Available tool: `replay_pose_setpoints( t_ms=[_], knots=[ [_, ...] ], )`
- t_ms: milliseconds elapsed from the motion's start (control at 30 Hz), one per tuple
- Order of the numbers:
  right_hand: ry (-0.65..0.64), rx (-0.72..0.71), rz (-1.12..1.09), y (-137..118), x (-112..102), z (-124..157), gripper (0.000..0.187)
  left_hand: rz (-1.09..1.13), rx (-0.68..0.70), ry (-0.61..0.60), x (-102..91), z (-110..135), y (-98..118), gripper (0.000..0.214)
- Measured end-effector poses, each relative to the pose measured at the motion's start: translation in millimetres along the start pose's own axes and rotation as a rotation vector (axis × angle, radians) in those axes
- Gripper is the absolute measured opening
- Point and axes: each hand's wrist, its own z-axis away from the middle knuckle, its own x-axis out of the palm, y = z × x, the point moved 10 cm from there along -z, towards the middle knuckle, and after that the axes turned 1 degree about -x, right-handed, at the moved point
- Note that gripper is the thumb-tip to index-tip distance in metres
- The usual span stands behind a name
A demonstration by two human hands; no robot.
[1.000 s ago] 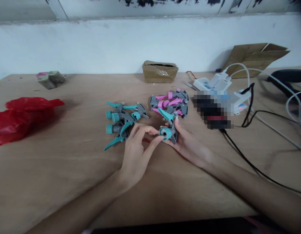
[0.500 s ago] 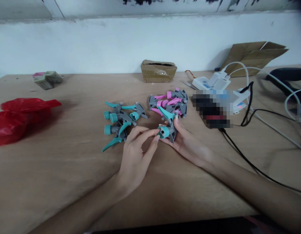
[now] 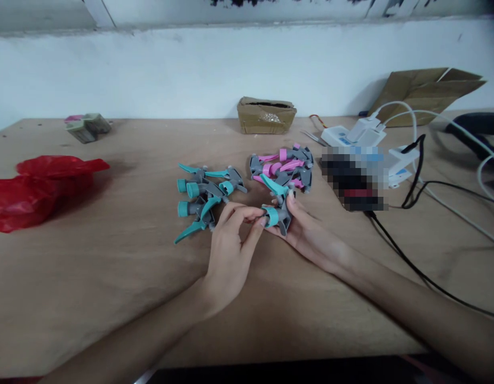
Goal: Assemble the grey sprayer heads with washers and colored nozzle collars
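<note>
My right hand [image 3: 311, 234] is closed around a grey trigger spray head [image 3: 285, 217] with a teal trigger and teal screw collar, held above the table. The collar's opening points left, toward my left hand [image 3: 233, 242]. The thumb and fingers of my left hand are pinched together right at that opening; whatever sits between the fingertips is too small or hidden to make out. Just behind my left hand lies a group of several teal-and-grey spray heads [image 3: 205, 194]. Behind the held one, a pile of pink-and-grey spray heads [image 3: 285, 165] rests on the table.
A red plastic bag [image 3: 42, 186] lies at the left, with a small block-like bundle [image 3: 87, 128] behind it. An opened cardboard box [image 3: 266, 117] stands by the wall. To the right are a white power strip [image 3: 337, 136], cables, a blurred-out dark object [image 3: 351, 178] and another carton [image 3: 419, 96].
The spray head has turned, so its collar opening no longer faces me. My left fingertips have closed in at the opening. The whole view has shifted slightly.
</note>
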Motion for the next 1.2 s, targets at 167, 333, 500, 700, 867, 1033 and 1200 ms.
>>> replay_pose_setpoints(
  t_ms=[167, 333, 500, 700, 867, 1033, 1200],
  knots=[
    [-0.005, 0.013, 0.01, 1.1, 1.0, -0.6, 0.021, -0.003, 0.006, 0.014, 0.7, 1.5, 0.9, 0.007],
    [-0.005, 0.029, 0.012, 1.3, 2.1, -0.3, 0.022, 0.017, 0.03, -0.023, 4.8, 3.4, 6.0, 0.011],
    [0.017, 0.058, 0.005, 3.0, -3.5, -0.7, 0.025, 0.095, -0.042, 0.006, -0.1, 0.4, -8.5, 0.007],
    [0.036, 0.11, -0.02, 6.4, -8.9, -2.6, 0.028, 0.129, -0.014, -0.027, -1.1, 0.6, -5.1, 0.008],
    [0.019, 0.076, -0.025, 3.4, -7.0, -3.6, 0.026, 0.012, -0.014, -0.057, -1.0, 2.5, 4.0, 0.016],
    [-0.018, 0.049, -0.032, 1.1, -3.2, -2.8, 0.026, -0.032, -0.068, -0.065, 0.0, 4.0, -1.7, 0.02],
    [-0.043, 0.041, -0.016, 0.8, 0.3, -0.3, 0.024, -0.021, -0.035, -0.034, -1.6, 5.0, -0.6, 0.02]
  ],
)
